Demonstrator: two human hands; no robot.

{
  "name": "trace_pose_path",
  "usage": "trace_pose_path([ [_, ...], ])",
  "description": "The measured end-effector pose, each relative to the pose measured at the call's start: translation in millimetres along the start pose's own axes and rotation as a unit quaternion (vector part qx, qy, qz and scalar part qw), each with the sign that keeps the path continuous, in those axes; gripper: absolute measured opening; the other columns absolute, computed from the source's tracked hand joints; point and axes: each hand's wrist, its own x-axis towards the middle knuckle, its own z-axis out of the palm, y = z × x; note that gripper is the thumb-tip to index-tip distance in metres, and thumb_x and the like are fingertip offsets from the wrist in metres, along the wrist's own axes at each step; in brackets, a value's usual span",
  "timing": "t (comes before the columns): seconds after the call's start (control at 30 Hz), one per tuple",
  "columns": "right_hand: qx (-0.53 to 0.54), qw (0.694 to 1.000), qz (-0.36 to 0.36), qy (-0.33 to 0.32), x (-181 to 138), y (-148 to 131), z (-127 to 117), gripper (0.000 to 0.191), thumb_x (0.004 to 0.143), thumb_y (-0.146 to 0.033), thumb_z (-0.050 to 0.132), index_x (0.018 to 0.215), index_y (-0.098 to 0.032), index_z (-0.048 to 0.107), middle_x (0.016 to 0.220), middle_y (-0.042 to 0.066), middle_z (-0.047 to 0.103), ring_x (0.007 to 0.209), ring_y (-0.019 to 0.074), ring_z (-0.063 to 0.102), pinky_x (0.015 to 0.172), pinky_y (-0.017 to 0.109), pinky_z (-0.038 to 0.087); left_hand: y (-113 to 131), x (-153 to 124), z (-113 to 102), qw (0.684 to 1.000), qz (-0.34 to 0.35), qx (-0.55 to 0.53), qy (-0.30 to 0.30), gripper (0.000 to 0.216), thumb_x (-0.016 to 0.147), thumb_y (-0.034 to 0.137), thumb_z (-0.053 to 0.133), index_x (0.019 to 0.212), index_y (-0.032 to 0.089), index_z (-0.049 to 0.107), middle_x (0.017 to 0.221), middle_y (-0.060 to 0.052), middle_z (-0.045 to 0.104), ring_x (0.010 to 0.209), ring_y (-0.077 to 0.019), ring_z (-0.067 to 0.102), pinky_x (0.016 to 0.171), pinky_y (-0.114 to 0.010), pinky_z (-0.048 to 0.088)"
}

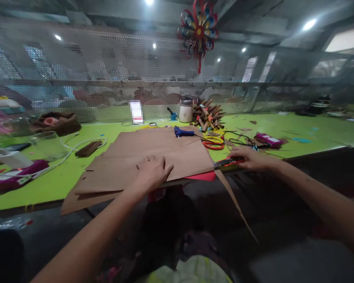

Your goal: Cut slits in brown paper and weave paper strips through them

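Observation:
My left hand (153, 171) lies with fingers spread on a stack of brown kraft paper (162, 147) near the table's front edge. In my right hand (247, 158) is a black and red utility knife (228, 161), its tip at the paper's front right corner. From that corner a narrow paper strip (234, 198) hangs below the table edge. Part of a red sheet (203, 176) shows beneath the stack. A blue glue gun (184, 132) rests on the paper's far side. Scissors with yellow and orange handles (213, 145) lie to its right.
On the green table (306, 125) stand a lidded jar (185, 111) and a pile of brown paper rolls (209, 116). Purple power strips (23, 173) sit at both sides. A white cable (73, 149) and a clear cup (45, 145) are at left. A perforated panel (120, 74) rises behind.

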Motion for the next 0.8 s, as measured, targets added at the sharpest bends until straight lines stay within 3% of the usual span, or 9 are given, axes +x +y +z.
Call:
trace_pose_path([
  [0.17,0.026,0.999,-0.014,0.012,4.6,-10.4,4.0,0.040,0.083,-0.031,0.052,0.120,-0.020,0.060,0.101,0.010,0.063,0.094,0.0238,0.058,0.082,0.034,0.043,3.6,0.6,11.1,1.000,0.008,-0.005,-0.001,0.060,0.086,0.066,0.018,0.137,0.038,0.035,0.146,-0.008,0.033,0.126,-0.0438,0.033,0.093,-0.066,0.027],
  [0.33,0.034,0.999,0.006,0.005,-2.4,-16.9,5.0,0.044,0.086,-0.051,0.048,0.115,-0.022,0.065,0.086,0.009,0.062,0.079,0.0214,0.058,0.070,0.031,0.044,0.3,3.1,13.9,1.000,0.011,-0.002,-0.017,0.061,0.087,0.065,0.018,0.138,0.037,0.034,0.149,-0.005,0.030,0.132,-0.0392,0.026,0.101,-0.062,0.020],
  [0.63,0.010,0.999,0.037,0.030,-23.2,-12.7,11.6,0.042,0.086,-0.051,0.048,0.115,-0.025,0.065,0.092,0.010,0.065,0.089,0.0248,0.059,0.079,0.034,0.043,1.3,4.8,12.9,0.999,0.016,-0.018,-0.024,0.064,0.086,0.066,0.017,0.140,0.034,0.035,0.149,-0.010,0.029,0.130,-0.0478,0.025,0.093,-0.072,0.020],
  [0.8,0.024,0.999,0.030,0.028,-23.7,-12.9,12.2,0.044,0.085,-0.052,0.049,0.113,-0.023,0.066,0.088,0.010,0.065,0.084,0.0245,0.060,0.079,0.036,0.043,0.7,4.6,12.6,0.999,0.022,-0.019,-0.027,0.062,0.088,0.064,0.019,0.140,0.034,0.034,0.149,-0.009,0.029,0.132,-0.0447,0.024,0.095,-0.069,0.021],
])
